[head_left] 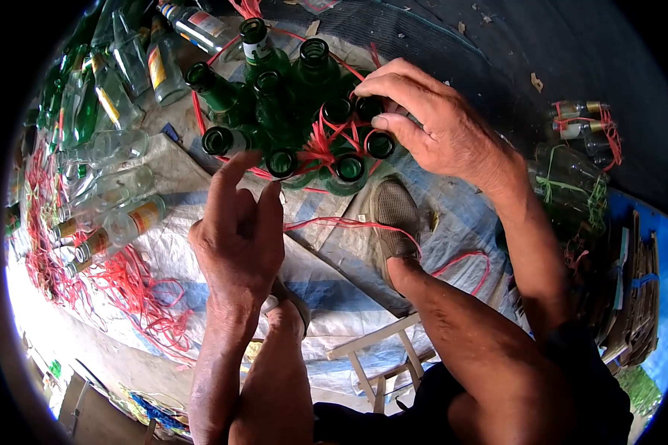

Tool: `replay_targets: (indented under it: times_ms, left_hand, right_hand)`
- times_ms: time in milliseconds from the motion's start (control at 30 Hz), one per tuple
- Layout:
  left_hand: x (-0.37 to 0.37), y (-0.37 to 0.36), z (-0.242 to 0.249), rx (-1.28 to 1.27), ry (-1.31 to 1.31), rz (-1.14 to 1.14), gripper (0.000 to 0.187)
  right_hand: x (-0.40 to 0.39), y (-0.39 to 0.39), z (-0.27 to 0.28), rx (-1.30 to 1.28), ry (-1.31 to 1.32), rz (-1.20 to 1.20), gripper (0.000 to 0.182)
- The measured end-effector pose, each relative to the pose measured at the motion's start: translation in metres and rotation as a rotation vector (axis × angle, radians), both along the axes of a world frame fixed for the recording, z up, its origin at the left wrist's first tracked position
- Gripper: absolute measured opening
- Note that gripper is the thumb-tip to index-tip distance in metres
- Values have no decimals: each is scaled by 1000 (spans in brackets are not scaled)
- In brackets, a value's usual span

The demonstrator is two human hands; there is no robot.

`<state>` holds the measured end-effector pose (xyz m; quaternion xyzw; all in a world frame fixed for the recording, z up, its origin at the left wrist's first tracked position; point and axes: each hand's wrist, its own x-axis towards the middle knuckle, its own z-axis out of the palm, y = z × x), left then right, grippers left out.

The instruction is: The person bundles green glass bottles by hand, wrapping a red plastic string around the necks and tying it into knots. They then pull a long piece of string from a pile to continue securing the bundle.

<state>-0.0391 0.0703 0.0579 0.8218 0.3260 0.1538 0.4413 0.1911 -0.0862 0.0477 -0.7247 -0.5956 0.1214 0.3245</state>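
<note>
A cluster of green glass bottles stands upright on the ground sheet, ringed by red plastic twine. More strands of the twine cross between the necks at the near right side. My right hand reaches over that side, its thumb and forefinger apart on either side of a bottle mouth. At the near left, my left hand has its fingers spread, with the fingertips beside another bottle mouth. A loose length of twine trails over my shoe.
Clear and green bottles lie piled at the left, above a tangle of red twine. Tied bottles lie at the right, near stacked cardboard. A small wooden stool stands by my legs on the striped sheet.
</note>
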Motion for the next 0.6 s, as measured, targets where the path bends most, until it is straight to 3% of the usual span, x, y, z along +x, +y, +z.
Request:
replay_targets:
  times_ms: [200, 600]
  left_hand:
    - [-1, 2, -8, 58, 30, -79, 40]
    - [2, 0, -13, -65, 28, -102, 44]
  right_hand:
    - [8, 6, -2, 50, 17, 15, 24]
    - [21, 14, -5, 34, 144, -11, 26]
